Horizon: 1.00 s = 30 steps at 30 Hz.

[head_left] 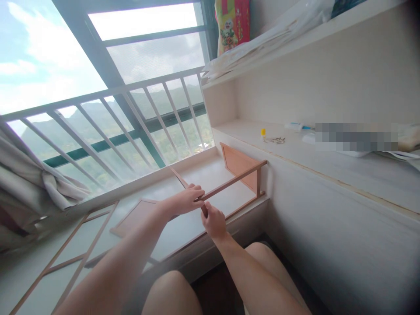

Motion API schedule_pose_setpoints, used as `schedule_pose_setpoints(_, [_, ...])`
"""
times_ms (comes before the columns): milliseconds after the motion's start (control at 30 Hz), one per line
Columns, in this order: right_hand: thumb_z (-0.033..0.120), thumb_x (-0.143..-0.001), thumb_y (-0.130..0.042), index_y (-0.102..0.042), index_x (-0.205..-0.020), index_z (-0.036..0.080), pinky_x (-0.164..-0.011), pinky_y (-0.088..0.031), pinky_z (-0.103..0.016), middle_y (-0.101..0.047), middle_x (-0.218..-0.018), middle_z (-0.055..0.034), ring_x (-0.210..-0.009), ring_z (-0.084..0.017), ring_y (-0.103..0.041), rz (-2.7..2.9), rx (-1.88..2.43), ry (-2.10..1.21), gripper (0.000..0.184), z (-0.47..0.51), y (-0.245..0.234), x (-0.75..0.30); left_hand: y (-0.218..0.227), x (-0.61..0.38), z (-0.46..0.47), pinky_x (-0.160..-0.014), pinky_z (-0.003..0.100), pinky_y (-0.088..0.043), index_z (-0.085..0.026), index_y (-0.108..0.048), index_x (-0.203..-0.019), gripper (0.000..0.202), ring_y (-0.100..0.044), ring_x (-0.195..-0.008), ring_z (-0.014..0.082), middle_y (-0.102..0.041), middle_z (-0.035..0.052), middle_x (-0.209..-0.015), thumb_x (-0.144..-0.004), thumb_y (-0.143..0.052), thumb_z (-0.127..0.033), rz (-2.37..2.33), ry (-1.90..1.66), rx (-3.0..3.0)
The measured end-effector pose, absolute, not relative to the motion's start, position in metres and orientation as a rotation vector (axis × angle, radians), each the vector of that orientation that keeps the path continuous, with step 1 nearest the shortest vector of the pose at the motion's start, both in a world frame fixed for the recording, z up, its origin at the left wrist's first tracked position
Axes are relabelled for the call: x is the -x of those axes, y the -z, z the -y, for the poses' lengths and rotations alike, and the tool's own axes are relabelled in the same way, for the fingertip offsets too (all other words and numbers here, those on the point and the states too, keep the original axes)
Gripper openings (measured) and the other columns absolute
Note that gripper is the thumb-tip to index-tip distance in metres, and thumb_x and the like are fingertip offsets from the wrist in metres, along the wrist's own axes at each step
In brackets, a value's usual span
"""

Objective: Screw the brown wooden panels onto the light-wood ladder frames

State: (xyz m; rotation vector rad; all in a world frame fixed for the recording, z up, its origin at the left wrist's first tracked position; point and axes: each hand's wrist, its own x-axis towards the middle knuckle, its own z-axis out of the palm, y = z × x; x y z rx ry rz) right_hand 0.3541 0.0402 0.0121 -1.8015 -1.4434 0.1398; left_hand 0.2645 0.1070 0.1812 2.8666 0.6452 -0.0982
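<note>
My left hand [188, 199] is closed around the place where two wooden strips cross. One is a long wooden bar [236, 179] that runs to the upright wooden panel [241, 168] at the right. Just below, my right hand [215, 221] grips the near end of a shorter wooden strip [180, 178], which points away toward the window. Another wooden rail [243, 208] lies low along the sill's front edge and meets the panel's foot. My fingers hide the joint between the strips.
A ladder-like wooden frame [49, 267] and another flat panel [134, 216] lie on the white sill [193, 223] at the left. Screws [277, 140] and a yellow-capped bottle [263, 132] sit on the shelf [295, 153]. Window railings [131, 109] stand behind; a curtain [42, 170] hangs left.
</note>
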Motion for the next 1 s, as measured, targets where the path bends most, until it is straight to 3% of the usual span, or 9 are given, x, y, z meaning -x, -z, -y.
schedule_pose_setpoints(367, [0.031, -0.090, -0.056, -0.060, -0.120, 0.027, -0.069, -0.045, -0.026, -0.074, -0.094, -0.0044, -0.082, -0.021, -0.070, 1.424, 1.762, -0.182, 0.030, -0.032, -0.015, -0.356, -0.175, -0.265, -0.116, -0.083, 0.035, -0.037, -0.021, -0.048, -0.072, 0.031, -0.044, -0.091, 0.0219, -0.050, 0.0041, -0.085, -0.093, -0.044, -0.043, -0.581, 0.051, -2.801])
schedule_pose_setpoints(533, [0.051, -0.083, -0.065, -0.047, -0.138, 0.026, -0.070, -0.047, -0.030, -0.075, -0.098, -0.0077, -0.086, -0.026, -0.070, 1.458, 1.771, -0.238, 0.063, -0.006, -0.017, -0.365, -0.173, -0.265, -0.119, -0.086, 0.035, -0.037, -0.020, -0.047, -0.072, 0.030, -0.043, -0.092, 0.0217, -0.049, 0.0033, -0.086, -0.093, -0.044, -0.043, -0.552, 0.035, -2.771])
schedule_pose_setpoints(600, [0.052, -0.085, -0.063, -0.054, -0.129, 0.025, -0.070, -0.045, -0.030, -0.075, -0.093, -0.0069, -0.085, -0.026, -0.070, 1.482, 1.799, -0.253, 0.052, 0.011, -0.020, -0.373, -0.172, -0.264, -0.120, -0.087, 0.036, -0.037, -0.020, -0.047, -0.072, 0.030, -0.042, -0.092, 0.0218, -0.050, 0.0033, -0.087, -0.092, -0.044, -0.043, -0.548, 0.015, -2.767])
schedule_pose_setpoints(700, [0.045, -0.094, -0.050, -0.065, -0.098, 0.024, -0.068, -0.041, -0.027, -0.073, -0.083, -0.0046, -0.079, -0.022, -0.069, 1.551, 1.827, -0.237, 0.026, 0.040, -0.027, -0.394, -0.170, -0.263, -0.120, -0.087, 0.036, -0.036, -0.020, -0.046, -0.073, 0.028, -0.042, -0.092, 0.0219, -0.050, 0.0034, -0.088, -0.090, -0.045, -0.042, -0.554, -0.030, -2.748])
schedule_pose_setpoints(800, [0.036, -0.101, -0.032, -0.061, -0.079, 0.022, -0.062, -0.036, -0.026, -0.070, -0.074, -0.0038, -0.071, -0.018, -0.066, 1.573, 1.858, -0.144, 0.039, 0.072, -0.042, -0.422, -0.171, -0.261, -0.120, -0.086, 0.035, -0.037, -0.020, -0.046, -0.078, 0.023, -0.042, -0.092, 0.0219, -0.050, 0.0033, -0.090, -0.089, -0.046, -0.040, -0.548, -0.059, -2.712])
schedule_pose_setpoints(1000, [0.041, -0.100, -0.028, -0.057, -0.089, 0.023, -0.060, -0.034, -0.026, -0.062, -0.067, 0.0000, -0.062, -0.017, -0.059, 1.499, 1.868, -0.017, 0.036, 0.115, -0.105, -0.504, -0.171, -0.261, -0.122, -0.082, 0.034, -0.036, -0.021, -0.042, -0.074, 0.019, -0.042, -0.092, 0.0228, -0.050, 0.0031, -0.087, -0.085, -0.047, -0.036, -0.541, -0.070, -2.667])
